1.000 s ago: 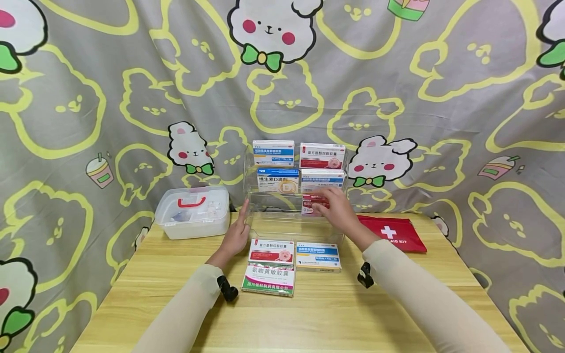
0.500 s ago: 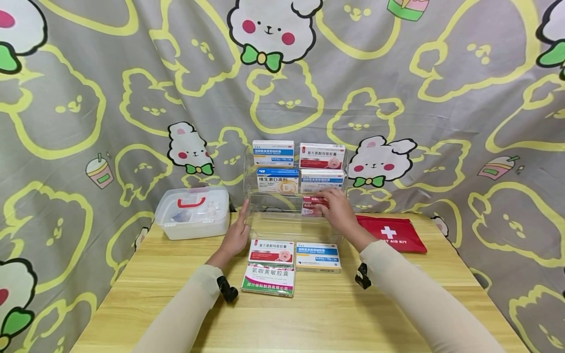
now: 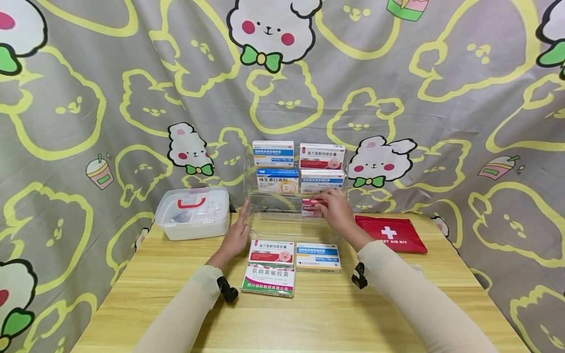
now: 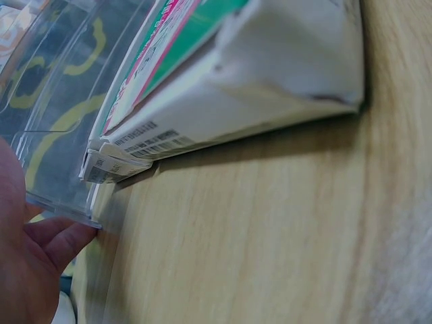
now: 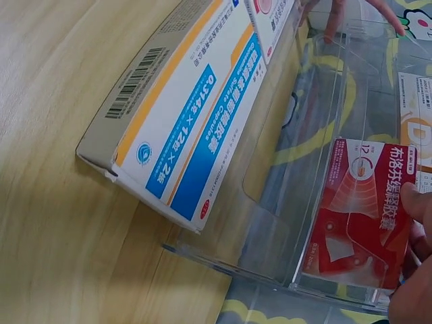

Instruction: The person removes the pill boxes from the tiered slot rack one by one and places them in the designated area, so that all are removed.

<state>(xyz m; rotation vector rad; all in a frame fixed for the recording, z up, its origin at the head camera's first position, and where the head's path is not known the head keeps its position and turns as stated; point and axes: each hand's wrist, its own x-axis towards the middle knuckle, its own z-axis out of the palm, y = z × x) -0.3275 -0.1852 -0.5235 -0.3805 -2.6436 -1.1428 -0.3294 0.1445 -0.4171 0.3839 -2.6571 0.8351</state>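
On the wooden table (image 3: 318, 318), nearest the person, a green-and-pink carton (image 3: 268, 282) lies flat, its print facing up. Just beyond it lie a red-and-white carton (image 3: 271, 252) and, to its right, a blue-and-white carton (image 3: 318, 256), long sides running left to right.

Behind these stands a clear tiered stand (image 3: 273, 215). At its left end is the left hand (image 3: 237, 236); its index finger is straight and spread from the others, touching the side (how the remaining fingers lie is partly hidden).

The right hand (image 3: 339, 211) pinches the right part of a red medicine box (image 3: 310, 208), thumb on the front face and fingers behind. That box is on the third tier from the top, near the stand's right end. Its long axis runs left to right along the tier, its printed face points toward the person, and its lettering reads upright.

On the tier above sit a vitamin D box (image 3: 277, 181) and a blue-striped box (image 3: 322, 179); the top tier holds two more boxes, also lengthwise. A red first-aid pouch (image 3: 390, 234) lies right of the stand, and a translucent case (image 3: 194, 213) sits to the left. A patterned curtain (image 3: 282, 113) hangs behind everything.
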